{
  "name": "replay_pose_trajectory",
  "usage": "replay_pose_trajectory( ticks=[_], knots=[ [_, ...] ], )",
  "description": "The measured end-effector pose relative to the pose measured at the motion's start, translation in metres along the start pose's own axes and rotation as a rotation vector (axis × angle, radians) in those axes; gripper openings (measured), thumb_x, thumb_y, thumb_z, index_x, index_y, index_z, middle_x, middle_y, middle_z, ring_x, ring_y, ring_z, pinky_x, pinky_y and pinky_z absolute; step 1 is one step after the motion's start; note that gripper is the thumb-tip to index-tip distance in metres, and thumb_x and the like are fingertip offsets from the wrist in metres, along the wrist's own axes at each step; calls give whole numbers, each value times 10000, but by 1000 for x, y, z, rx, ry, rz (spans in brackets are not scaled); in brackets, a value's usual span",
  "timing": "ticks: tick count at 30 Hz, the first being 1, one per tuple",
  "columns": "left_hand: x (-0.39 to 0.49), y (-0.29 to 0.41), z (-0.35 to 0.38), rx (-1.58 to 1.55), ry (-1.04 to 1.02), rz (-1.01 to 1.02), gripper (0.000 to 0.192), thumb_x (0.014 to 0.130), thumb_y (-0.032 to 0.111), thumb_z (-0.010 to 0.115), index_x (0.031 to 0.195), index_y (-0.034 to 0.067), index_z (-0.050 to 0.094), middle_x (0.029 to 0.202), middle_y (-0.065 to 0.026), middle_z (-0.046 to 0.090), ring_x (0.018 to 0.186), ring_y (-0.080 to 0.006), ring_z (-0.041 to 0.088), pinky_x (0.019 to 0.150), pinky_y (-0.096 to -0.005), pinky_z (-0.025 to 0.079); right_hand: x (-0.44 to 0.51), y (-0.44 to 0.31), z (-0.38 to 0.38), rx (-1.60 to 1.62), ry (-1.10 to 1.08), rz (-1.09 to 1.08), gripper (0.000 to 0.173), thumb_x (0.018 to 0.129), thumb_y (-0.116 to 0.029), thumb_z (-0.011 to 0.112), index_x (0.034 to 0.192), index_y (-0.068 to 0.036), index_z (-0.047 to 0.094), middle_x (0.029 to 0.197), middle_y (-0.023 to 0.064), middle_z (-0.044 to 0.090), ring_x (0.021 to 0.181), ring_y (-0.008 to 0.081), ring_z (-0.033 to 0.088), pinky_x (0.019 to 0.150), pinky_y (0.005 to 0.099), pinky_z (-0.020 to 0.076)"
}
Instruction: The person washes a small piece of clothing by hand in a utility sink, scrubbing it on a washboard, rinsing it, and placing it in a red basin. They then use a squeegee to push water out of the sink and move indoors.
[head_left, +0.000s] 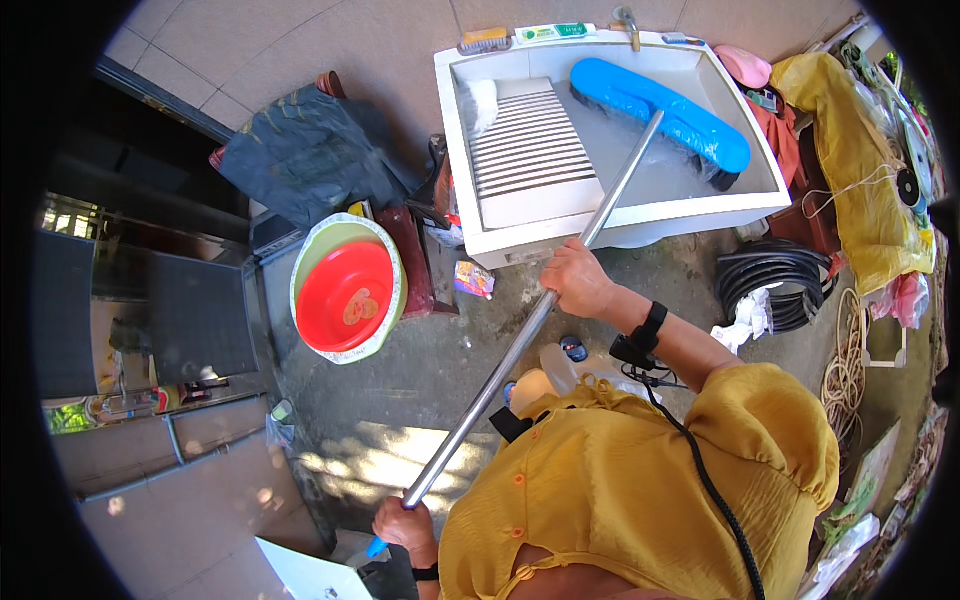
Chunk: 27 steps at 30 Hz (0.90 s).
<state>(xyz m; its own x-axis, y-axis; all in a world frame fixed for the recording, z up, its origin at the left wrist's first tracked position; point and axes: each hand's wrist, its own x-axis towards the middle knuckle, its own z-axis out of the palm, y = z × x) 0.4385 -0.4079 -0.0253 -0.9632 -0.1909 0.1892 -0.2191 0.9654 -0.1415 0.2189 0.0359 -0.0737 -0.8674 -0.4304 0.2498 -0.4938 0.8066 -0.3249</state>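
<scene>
A blue broom head (660, 112) with dark bristles lies in the water inside the white laundry sink (480, 244), right of its ribbed washboard (529, 146). From the head a metal pole (517, 349) slants down to the lower left, ending in a blue tip. My right hand (577, 281) is closed around the middle of the pole, just outside the sink's front rim. Near the pole's lower end, my left hand (405, 523) grips it above the blue tip. White foam (484, 105) sits at the washboard's upper left corner.
A scrub brush (484, 40), a toothpaste tube (555, 32) and a tap (634, 30) line the back rim. A red basin (345, 296) inside a green one stands left. Coiled black hose (776, 281) and coiled rope (844, 367) lie right. A carton (474, 278) is below the sink.
</scene>
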Motion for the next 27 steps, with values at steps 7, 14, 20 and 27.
replay_pose_trajectory(
  ticks=[7,14,20,27],
  knots=[
    [-33,-25,46,-188,23,-15,283,668,187,708,553,90,467,557,-128,521,553,-377,526,509,-491,365,11,-30,-37,-62,47,-54,111,536,-75,660,592,-124,577,639,10,562,741,208,561,767,341,377],
    [-27,-30,61,-309,-43,-63,248,645,162,691,556,63,482,548,-155,505,519,-390,505,482,-493,364,29,-47,-72,-119,105,-148,147,494,-63,653,576,-121,547,613,6,537,685,213,542,717,342,373],
    [7,-22,22,-256,24,25,242,620,173,717,557,85,500,549,-139,516,527,-383,517,481,-490,372,32,-27,-61,-143,-6,-76,111,546,-91,669,615,-137,595,646,2,578,721,208,577,750,347,386],
    [55,27,-45,-66,91,140,247,613,163,713,550,102,482,544,-89,519,526,-338,525,502,-442,349,21,30,-21,-162,-180,134,80,617,-95,672,669,-138,630,704,33,615,805,238,600,821,370,398]
  ],
)
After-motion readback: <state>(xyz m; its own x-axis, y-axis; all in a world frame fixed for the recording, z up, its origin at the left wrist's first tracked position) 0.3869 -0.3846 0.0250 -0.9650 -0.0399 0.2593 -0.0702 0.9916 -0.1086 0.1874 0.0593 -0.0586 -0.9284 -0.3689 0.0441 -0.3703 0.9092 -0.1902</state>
